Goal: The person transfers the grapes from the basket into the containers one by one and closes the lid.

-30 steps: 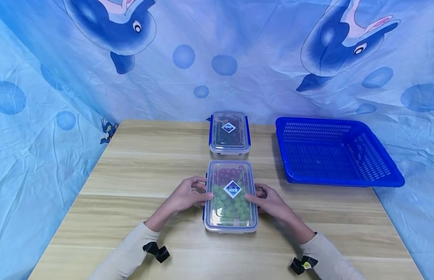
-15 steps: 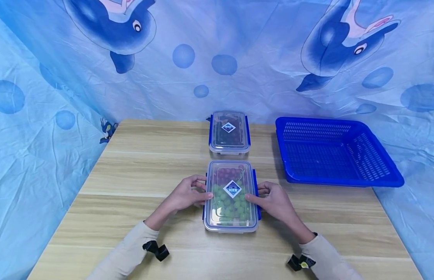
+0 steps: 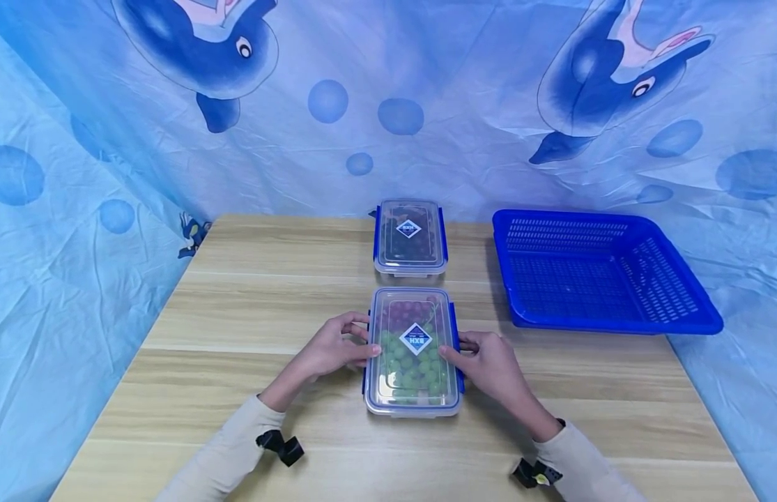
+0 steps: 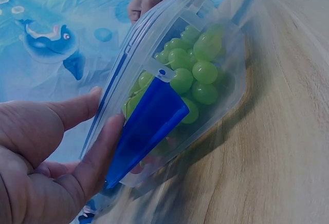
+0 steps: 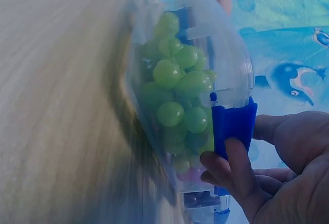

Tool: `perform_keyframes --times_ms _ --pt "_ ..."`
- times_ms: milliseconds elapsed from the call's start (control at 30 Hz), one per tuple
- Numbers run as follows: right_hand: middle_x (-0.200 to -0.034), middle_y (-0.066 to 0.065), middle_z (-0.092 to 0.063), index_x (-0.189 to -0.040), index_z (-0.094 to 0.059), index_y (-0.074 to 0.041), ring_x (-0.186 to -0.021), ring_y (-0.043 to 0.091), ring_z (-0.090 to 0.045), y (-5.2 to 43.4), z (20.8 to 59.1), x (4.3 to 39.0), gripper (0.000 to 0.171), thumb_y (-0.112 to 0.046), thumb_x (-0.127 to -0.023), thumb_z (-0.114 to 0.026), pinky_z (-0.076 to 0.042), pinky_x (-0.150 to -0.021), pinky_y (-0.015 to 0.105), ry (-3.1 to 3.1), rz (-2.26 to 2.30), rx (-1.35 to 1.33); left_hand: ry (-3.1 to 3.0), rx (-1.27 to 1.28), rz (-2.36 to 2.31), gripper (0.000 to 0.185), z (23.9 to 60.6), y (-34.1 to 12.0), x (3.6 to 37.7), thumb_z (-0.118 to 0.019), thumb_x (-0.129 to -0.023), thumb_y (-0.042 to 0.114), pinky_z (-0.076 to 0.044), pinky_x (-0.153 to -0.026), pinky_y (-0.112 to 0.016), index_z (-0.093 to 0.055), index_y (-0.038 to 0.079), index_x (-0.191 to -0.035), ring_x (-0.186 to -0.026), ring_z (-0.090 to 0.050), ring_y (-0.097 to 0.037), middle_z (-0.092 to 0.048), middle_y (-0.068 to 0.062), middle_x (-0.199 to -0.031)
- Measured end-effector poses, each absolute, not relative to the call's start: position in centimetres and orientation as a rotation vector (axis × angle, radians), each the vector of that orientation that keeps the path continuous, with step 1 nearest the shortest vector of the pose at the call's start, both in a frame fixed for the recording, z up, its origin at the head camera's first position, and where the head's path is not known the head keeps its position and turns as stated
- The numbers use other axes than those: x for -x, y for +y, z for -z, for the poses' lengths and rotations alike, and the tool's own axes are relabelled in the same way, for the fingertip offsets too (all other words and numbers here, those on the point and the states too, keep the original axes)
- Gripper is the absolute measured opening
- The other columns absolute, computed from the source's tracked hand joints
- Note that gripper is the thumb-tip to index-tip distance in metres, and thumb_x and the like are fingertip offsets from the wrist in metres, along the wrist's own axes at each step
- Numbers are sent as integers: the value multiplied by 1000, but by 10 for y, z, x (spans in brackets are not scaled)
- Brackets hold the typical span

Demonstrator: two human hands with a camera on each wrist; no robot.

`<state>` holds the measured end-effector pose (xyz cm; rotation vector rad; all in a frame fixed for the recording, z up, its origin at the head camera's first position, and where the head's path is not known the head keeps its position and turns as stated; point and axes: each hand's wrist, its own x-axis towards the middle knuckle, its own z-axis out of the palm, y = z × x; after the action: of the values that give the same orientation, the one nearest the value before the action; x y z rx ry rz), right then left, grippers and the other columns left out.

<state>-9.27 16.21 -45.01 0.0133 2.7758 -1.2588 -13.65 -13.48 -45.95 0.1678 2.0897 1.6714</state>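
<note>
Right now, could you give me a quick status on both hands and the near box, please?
Left hand and right hand grip the blue side clips. Grape box on table, lid on. Nothing in the way.

The near container is clear plastic with blue side clips and a blue-and-white diamond label, holding green grapes and some purple ones. The far container matches, with dark contents. The basket is solid blue mesh. The desk is pale wood grain. The backdrop is light blue with dark blue dolphins and bubbles. Sleeves are cream.
</note>
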Motion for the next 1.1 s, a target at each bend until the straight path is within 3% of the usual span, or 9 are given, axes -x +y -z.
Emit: perform_keyframes --times_ms 67,167,300,367,533,667,900,1100 --pt "-108 12 -77 -120 -74 -1 -87 15 -75 163 451 92 49 -36 -87 -83 -65 -75 32 2780 1266 -23 2157 -183 -1628 70 460 -135 136 -86 -83 17 -65 -77 -43 -52 -2 -141 -88 -72 -25 -63 -21 -117" --pt "-111 14 -76 -122 -72 0 -91 19 -75 164 452 91 54 -38 -86 -84 -65 -73 32 2754 1301 -46 2269 -160 -1563 79 461 -135 134 -88 -80 26 -61 -90 -45 -50 0 -145 -108 -66 -31 -62 -21 -129" --pt "-111 15 -76 -122 -72 1 -93 22 -76 165 452 90 57 -40 -85 -84 -65 -75 34 2759 1301 -36 2258 -79 -1594 96 464 -134 129 -89 -79 28 -48 -109 -55 -36 0 -154 -133 -51 -42 -48 -25 -150" --pt "-111 14 -76 -122 -72 2 -95 23 -76 165 452 90 58 -42 -85 -83 -65 -79 37 2769 1297 -23 2159 -35 -1673 100 465 -134 126 -88 -81 24 -47 -111 -57 -28 -1 -157 -138 -46 -46 -40 -29 -155" --pt "-110 14 -77 -121 -72 2 -101 26 -75 166 453 90 60 -46 -86 -82 -62 -89 44 2806 1266 9 1881 47 -1815 99 467 -131 121 -79 -90 19 -57 -99 -48 -13 -6 -159 -128 -56 -45 -35 -35 -155" --pt "-110 13 -77 -122 -72 1 -103 27 -74 166 454 91 60 -46 -86 -81 -61 -91 46 2828 1237 27 1874 69 -1796 101 468 -130 119 -81 -89 21 -60 -96 -43 -14 -9 -158 -115 -66 -36 -45 -34 -148" --pt "-110 14 -77 -122 -71 4 -102 27 -74 167 453 92 61 -46 -87 -80 -61 -90 46 2828 1226 40 2053 14 -1742 84 464 -129 114 -84 -87 24 -62 -89 -38 -38 -5 -151 -104 -67 -25 -62 -20 -127" --pt "-109 13 -77 -121 -72 1 -100 25 -74 167 454 92 60 -46 -87 -81 -62 -89 45 2849 1215 75 2327 -78 -1591 76 458 -124 113 -82 -87 39 -63 -86 -39 -51 -2 -144 -98 -73 -25 -73 -16 -117"
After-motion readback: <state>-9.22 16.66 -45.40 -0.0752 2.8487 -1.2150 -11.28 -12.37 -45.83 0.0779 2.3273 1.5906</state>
